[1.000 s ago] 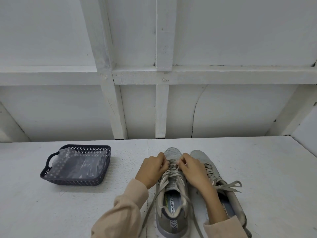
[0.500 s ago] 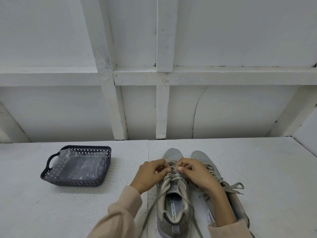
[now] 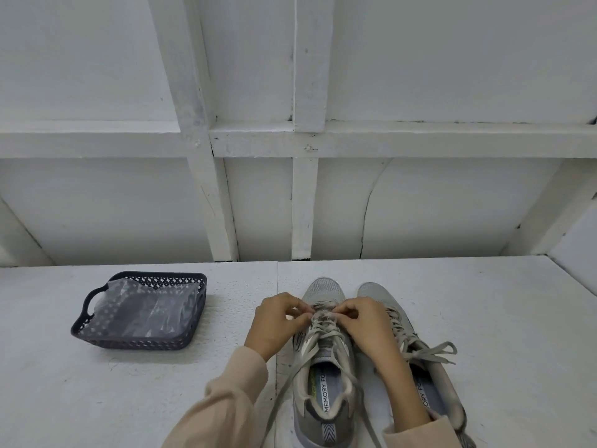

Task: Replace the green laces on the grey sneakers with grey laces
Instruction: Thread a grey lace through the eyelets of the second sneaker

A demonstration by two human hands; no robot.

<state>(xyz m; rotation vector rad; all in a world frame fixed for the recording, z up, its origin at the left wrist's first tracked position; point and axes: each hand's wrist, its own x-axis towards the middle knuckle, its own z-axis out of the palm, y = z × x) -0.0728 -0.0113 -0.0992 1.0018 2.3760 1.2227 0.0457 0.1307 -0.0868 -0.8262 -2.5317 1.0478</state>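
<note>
- Two grey shoes are sitting side by side near the worktop's (image 3: 484, 318) near edge, toes pointing toward the far edge: the left sneaker (image 3: 318, 425) and the right sneaker (image 3: 374, 291).
- The left grip (image 3: 276, 321) and right grip (image 3: 365, 321) are each pinching the grey lace (image 3: 326, 331) near the left sneaker's toe, with fingers curled.
- The lace's loose ends (image 3: 284, 389) are trailing toward the near edge.
- A dark basket (image 3: 129, 342) holding a clear plastic bag (image 3: 145, 308) is resting well apart, toward the left edge.
</note>
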